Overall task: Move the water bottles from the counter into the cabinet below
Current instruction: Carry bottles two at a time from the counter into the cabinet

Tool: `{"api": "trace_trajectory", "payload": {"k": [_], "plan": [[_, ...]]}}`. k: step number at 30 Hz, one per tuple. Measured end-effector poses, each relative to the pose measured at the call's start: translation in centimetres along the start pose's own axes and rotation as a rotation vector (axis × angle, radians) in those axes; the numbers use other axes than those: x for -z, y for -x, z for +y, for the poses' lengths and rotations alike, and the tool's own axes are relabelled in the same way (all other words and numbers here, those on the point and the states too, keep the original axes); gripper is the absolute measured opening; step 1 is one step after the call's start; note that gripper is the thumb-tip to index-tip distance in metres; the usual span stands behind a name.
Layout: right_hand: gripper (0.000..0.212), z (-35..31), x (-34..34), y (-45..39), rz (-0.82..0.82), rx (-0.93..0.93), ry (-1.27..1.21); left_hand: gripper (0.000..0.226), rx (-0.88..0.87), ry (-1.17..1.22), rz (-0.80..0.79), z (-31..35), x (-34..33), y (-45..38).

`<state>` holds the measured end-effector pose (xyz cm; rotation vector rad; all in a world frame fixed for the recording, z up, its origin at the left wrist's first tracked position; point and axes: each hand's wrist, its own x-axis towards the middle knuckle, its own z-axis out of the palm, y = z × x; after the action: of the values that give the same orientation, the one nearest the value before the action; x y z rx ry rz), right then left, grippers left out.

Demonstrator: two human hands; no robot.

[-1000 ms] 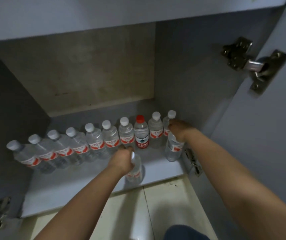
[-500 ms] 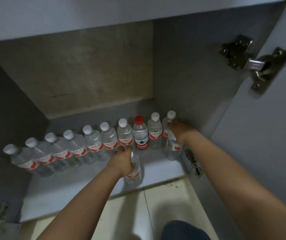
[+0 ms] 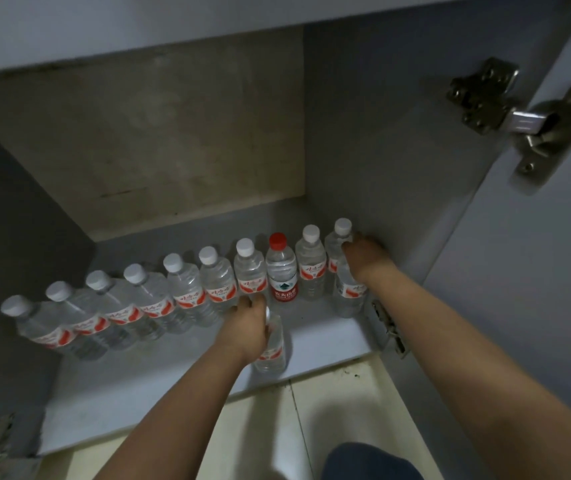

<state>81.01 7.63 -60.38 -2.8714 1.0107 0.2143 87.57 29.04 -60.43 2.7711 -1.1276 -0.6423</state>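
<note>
Inside the open cabinet (image 3: pixel 145 386), several clear water bottles with white caps stand in a row (image 3: pixel 187 289) across the grey floor panel, with one red-capped bottle (image 3: pixel 281 271) among them. My left hand (image 3: pixel 247 327) grips the top of a clear bottle (image 3: pixel 272 351) standing near the front edge. My right hand (image 3: pixel 367 254) is closed over the top of another bottle (image 3: pixel 348 292) by the right wall. Both caps are hidden under my hands.
The open cabinet door (image 3: pixel 536 306) with its metal hinge (image 3: pixel 505 112) is at the right. A lower hinge (image 3: pixel 389 327) sits just right of the bottle under my right hand. Tiled floor (image 3: pixel 329 403) lies in front, with my knee (image 3: pixel 370 460) at the bottom.
Both hands stay on their bottles. The bottle under my left hand has shifted slightly; the view has drifted a little.
</note>
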Motion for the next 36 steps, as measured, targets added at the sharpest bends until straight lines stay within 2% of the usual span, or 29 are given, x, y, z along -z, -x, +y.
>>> {"api": "trace_trajectory", "payload": {"k": [3,5,6,8,9,10,11,13,15,17,19,21,23,25,27,30,32,36], "plan": [[0.037,-0.2,-0.6,-0.1,0.001,0.068,0.096,0.044,-0.005,-0.003,0.045,0.2,0.2,0.1],[0.039,-0.3,-0.6,0.1,0.022,0.103,0.042,0.042,-0.030,-0.014,0.072,0.7,0.4,-0.2],[0.042,-0.5,-0.9,0.4,0.033,0.051,-0.015,0.042,-0.049,-0.013,0.081,1.1,0.5,-0.4],[0.052,-0.9,-1.8,1.1,0.159,-0.005,-0.051,0.043,-0.080,-0.003,0.111,2.2,0.7,-1.1],[0.052,-0.8,-2.3,1.4,0.258,0.005,-0.081,0.043,-0.082,0.009,0.127,2.7,0.8,-1.6],[0.043,-0.4,-2.9,1.7,0.281,0.027,-0.117,0.043,-0.079,0.026,0.136,3.3,1.0,-2.2],[0.034,-0.1,-3.2,2.1,0.257,0.056,-0.153,0.043,-0.074,0.043,0.137,4.0,1.2,-2.8],[0.038,0.4,-4.3,2.6,0.188,0.067,-0.218,0.041,-0.067,0.074,0.132,5.4,1.4,-4.0],[0.038,0.6,-4.7,3.2,0.378,0.081,-0.182,0.039,-0.070,0.094,0.127,6.9,1.4,-5.1],[0.042,1.1,-5.4,3.4,0.420,0.053,-0.236,0.038,-0.066,0.109,0.121,8.1,1.2,-6.0],[0.039,1.9,-5.3,3.5,0.357,0.173,-0.168,0.039,-0.064,0.117,0.119,9.0,0.9,-6.8],[0.041,2.5,-5.3,3.6,0.359,0.201,-0.166,0.039,-0.055,0.121,0.132,9.4,0.6,-7.5],[0.043,2.3,-5.2,3.1,0.374,0.147,-0.281,0.040,-0.044,0.119,0.149,9.6,0.6,-7.9],[0.044,1.8,-4.5,2.9,0.289,0.047,-0.335,0.041,-0.047,0.114,0.152,9.8,0.7,-8.3],[0.047,1.1,-3.7,3.1,0.294,0.033,-0.270,0.043,-0.046,0.106,0.146,10.3,0.8,-8.4],[0.038,0.5,-3.0,3.1,0.310,0.067,-0.197,0.046,-0.033,0.110,0.155,10.4,0.6,-8.8],[0.034,0.6,-3.2,3.0,0.406,0.040,-0.156,0.050,-0.040,0.121,0.155,10.0,0.5,-8.8],[0.041,0.4,-2.9,3.9,0.272,-0.031,-0.138,0.061,-0.079,0.160,0.108,8.8,0.4,-8.0]]}}
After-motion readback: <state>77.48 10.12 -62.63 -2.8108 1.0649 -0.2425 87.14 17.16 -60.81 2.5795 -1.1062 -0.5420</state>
